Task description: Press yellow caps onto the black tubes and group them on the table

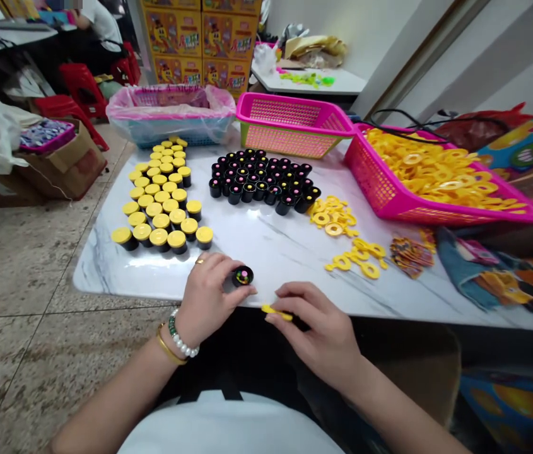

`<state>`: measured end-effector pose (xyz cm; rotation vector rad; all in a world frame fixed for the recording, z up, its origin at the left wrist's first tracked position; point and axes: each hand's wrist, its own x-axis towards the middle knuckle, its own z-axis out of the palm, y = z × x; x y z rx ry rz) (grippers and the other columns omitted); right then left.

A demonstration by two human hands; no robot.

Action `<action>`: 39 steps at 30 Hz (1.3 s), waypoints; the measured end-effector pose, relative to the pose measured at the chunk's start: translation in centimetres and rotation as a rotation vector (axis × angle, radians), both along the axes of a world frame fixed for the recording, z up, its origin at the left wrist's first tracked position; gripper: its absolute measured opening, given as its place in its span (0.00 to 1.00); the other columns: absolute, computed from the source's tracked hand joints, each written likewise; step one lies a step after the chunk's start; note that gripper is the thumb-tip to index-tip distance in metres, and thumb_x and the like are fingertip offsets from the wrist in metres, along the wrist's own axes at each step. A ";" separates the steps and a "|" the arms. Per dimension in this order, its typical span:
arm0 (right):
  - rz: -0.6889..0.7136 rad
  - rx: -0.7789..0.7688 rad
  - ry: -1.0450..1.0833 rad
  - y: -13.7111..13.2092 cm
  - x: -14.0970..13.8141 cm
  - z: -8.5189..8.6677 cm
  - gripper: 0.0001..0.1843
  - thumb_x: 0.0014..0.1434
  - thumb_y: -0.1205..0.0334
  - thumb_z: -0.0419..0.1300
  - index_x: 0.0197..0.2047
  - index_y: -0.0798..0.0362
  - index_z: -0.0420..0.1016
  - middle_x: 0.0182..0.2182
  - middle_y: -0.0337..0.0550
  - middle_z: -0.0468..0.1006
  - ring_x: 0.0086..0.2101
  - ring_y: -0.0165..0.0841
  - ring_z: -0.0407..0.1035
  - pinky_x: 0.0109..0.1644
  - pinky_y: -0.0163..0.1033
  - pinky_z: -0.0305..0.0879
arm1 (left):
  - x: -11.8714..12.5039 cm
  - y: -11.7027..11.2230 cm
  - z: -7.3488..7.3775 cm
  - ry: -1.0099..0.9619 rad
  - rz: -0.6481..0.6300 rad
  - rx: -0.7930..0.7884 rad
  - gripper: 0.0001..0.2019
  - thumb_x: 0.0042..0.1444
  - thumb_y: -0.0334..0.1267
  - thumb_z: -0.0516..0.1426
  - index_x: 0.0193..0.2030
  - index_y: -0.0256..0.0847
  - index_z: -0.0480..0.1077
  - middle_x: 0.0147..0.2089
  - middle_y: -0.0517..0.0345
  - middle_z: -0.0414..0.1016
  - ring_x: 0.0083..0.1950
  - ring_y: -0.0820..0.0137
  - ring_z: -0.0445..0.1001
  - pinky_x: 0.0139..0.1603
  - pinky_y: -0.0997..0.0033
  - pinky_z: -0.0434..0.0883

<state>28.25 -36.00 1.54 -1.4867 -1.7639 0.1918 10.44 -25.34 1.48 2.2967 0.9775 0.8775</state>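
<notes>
My left hand (pixel 207 293) grips a small black cup (pixel 243 276) with coloured bits inside, at the near edge of the white marble table (pixel 266 243). Just to its right, my right hand (pixel 316 328) pinches a yellow ring lid (pixel 275 311). Several black cups with yellow lids on (pixel 162 198) stand in rows on the left of the table. Several black cups without lids (pixel 261 183) cluster in the middle. Loose yellow rings (pixel 344 233) lie to the right of them.
A pink basket full of yellow rings (pixel 436 176) sits at the right. An empty pink basket (pixel 289 123) and a plastic-lined bin (pixel 171 113) stand at the back. Small coloured pieces (pixel 410 252) and printed bags (pixel 497 277) lie at the right. Another person sits far left by red stools.
</notes>
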 end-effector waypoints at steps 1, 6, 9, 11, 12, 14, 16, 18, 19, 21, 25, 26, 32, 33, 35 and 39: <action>-0.017 -0.069 0.110 0.5 -0.2 0.7 0.03 0.59 0.63 0.63 0.35 0.49 0.79 0.34 0.45 0.75 0.34 0.34 0.72 0.38 0.40 0.72 | 0.0 0.0 -0.1 0.006 0.004 0.000 0.13 0.50 0.40 0.67 0.41 0.39 0.75 0.37 0.55 0.73 0.41 0.64 0.68 0.46 0.62 0.67; 0.045 -0.478 0.601 4.5 -0.8 2.9 0.11 0.53 0.53 0.68 0.31 0.52 0.78 0.25 0.39 0.76 0.25 0.29 0.68 0.28 0.34 0.65 | 0.2 0.1 -0.2 -0.004 0.004 0.012 0.08 0.53 0.37 0.64 0.40 0.39 0.76 0.34 0.56 0.72 0.38 0.66 0.66 0.42 0.65 0.66; 0.030 -0.564 0.737 6.6 -1.1 2.9 0.17 0.46 0.50 0.71 0.28 0.55 0.75 0.22 0.37 0.75 0.20 0.25 0.63 0.23 0.32 0.60 | 0.1 0.2 -0.3 -0.006 0.008 0.004 0.07 0.53 0.37 0.65 0.38 0.40 0.77 0.33 0.57 0.70 0.37 0.67 0.66 0.41 0.66 0.65; 0.020 -0.570 0.729 7.4 -1.2 2.8 0.18 0.44 0.49 0.72 0.26 0.55 0.74 0.21 0.38 0.75 0.20 0.25 0.63 0.23 0.32 0.60 | 0.1 0.2 -0.4 -0.004 0.010 -0.009 0.07 0.52 0.39 0.66 0.36 0.42 0.77 0.32 0.58 0.70 0.37 0.67 0.65 0.41 0.66 0.65; 0.018 -0.573 0.718 7.6 -1.2 2.8 0.19 0.44 0.49 0.72 0.25 0.55 0.74 0.21 0.38 0.75 0.21 0.25 0.63 0.24 0.32 0.61 | 0.1 0.2 -0.4 -0.005 0.011 -0.016 0.07 0.51 0.41 0.67 0.36 0.42 0.77 0.32 0.58 0.70 0.37 0.67 0.65 0.41 0.66 0.65; 0.010 -0.585 0.701 7.8 -1.2 2.8 0.19 0.43 0.49 0.72 0.25 0.55 0.74 0.22 0.39 0.76 0.21 0.25 0.63 0.23 0.32 0.61 | 0.1 0.1 -0.5 -0.009 0.014 -0.026 0.09 0.50 0.43 0.67 0.35 0.42 0.77 0.32 0.58 0.70 0.37 0.67 0.65 0.40 0.66 0.65; -0.003 -0.598 0.705 7.8 -1.1 2.7 0.19 0.43 0.49 0.72 0.24 0.55 0.74 0.21 0.39 0.76 0.20 0.24 0.62 0.23 0.31 0.61 | 0.1 0.1 -0.6 -0.008 0.014 -0.026 0.10 0.50 0.44 0.67 0.35 0.41 0.78 0.32 0.58 0.70 0.37 0.67 0.65 0.40 0.66 0.65; -0.009 -0.621 0.735 7.7 -1.1 2.7 0.19 0.42 0.49 0.72 0.24 0.54 0.73 0.21 0.38 0.76 0.19 0.25 0.64 0.23 0.31 0.63 | 0.1 0.1 -0.6 -0.008 0.014 -0.022 0.10 0.50 0.44 0.67 0.35 0.41 0.78 0.31 0.58 0.69 0.37 0.67 0.64 0.40 0.66 0.64; -0.007 -0.634 0.756 7.7 -1.1 2.6 0.19 0.42 0.48 0.72 0.24 0.54 0.73 0.21 0.39 0.77 0.20 0.25 0.65 0.24 0.32 0.65 | 0.1 0.1 -0.5 -0.008 0.015 -0.021 0.09 0.51 0.44 0.66 0.35 0.42 0.78 0.31 0.58 0.69 0.36 0.67 0.64 0.40 0.66 0.64; 0.003 -0.657 0.795 7.7 -1.0 2.4 0.20 0.43 0.47 0.72 0.24 0.54 0.72 0.22 0.40 0.78 0.21 0.27 0.69 0.26 0.34 0.69 | 0.1 0.0 -0.5 -0.009 0.012 -0.026 0.09 0.53 0.45 0.65 0.36 0.42 0.78 0.30 0.58 0.69 0.36 0.67 0.64 0.40 0.66 0.64; 0.032 -0.688 0.825 7.8 -1.0 2.2 0.21 0.43 0.47 0.72 0.25 0.54 0.71 0.23 0.39 0.78 0.22 0.28 0.71 0.28 0.35 0.71 | 0.1 0.1 -0.6 0.002 0.007 -0.033 0.10 0.53 0.46 0.65 0.36 0.42 0.78 0.30 0.58 0.69 0.36 0.67 0.65 0.39 0.66 0.64; 0.037 -0.690 0.828 7.8 -1.0 2.1 0.21 0.43 0.47 0.72 0.25 0.54 0.70 0.23 0.39 0.78 0.22 0.28 0.71 0.28 0.35 0.71 | 0.1 0.1 -0.6 0.006 0.008 -0.032 0.10 0.53 0.45 0.65 0.36 0.42 0.78 0.30 0.58 0.69 0.36 0.67 0.65 0.39 0.66 0.64; 0.030 -0.660 0.734 7.6 -1.2 2.3 0.21 0.47 0.45 0.70 0.27 0.52 0.67 0.25 0.39 0.78 0.25 0.29 0.71 0.29 0.34 0.69 | -0.3 -0.2 0.5 0.053 -0.017 -0.056 0.09 0.53 0.41 0.65 0.38 0.41 0.76 0.31 0.58 0.70 0.36 0.67 0.67 0.41 0.66 0.66; 0.030 -0.660 0.711 7.5 -1.2 2.3 0.21 0.47 0.45 0.69 0.27 0.52 0.67 0.25 0.39 0.78 0.25 0.30 0.72 0.29 0.35 0.69 | -0.5 -0.4 0.9 0.047 -0.034 -0.100 0.10 0.54 0.42 0.63 0.40 0.41 0.75 0.32 0.58 0.70 0.35 0.68 0.67 0.39 0.68 0.66; 0.035 -0.652 0.686 7.4 -1.2 2.3 0.21 0.48 0.45 0.69 0.28 0.52 0.67 0.25 0.39 0.78 0.26 0.30 0.71 0.29 0.35 0.68 | -0.7 -0.6 1.4 0.000 -0.069 -0.244 0.13 0.58 0.46 0.59 0.44 0.40 0.74 0.30 0.60 0.71 0.30 0.72 0.67 0.33 0.72 0.65; 0.039 -0.601 0.683 7.3 -1.3 2.0 0.20 0.49 0.46 0.68 0.27 0.52 0.68 0.25 0.38 0.76 0.26 0.29 0.70 0.31 0.35 0.69 | -0.4 -0.9 1.8 -0.074 -0.037 -0.453 0.16 0.63 0.49 0.54 0.41 0.38 0.74 0.23 0.64 0.67 0.23 0.76 0.63 0.25 0.75 0.59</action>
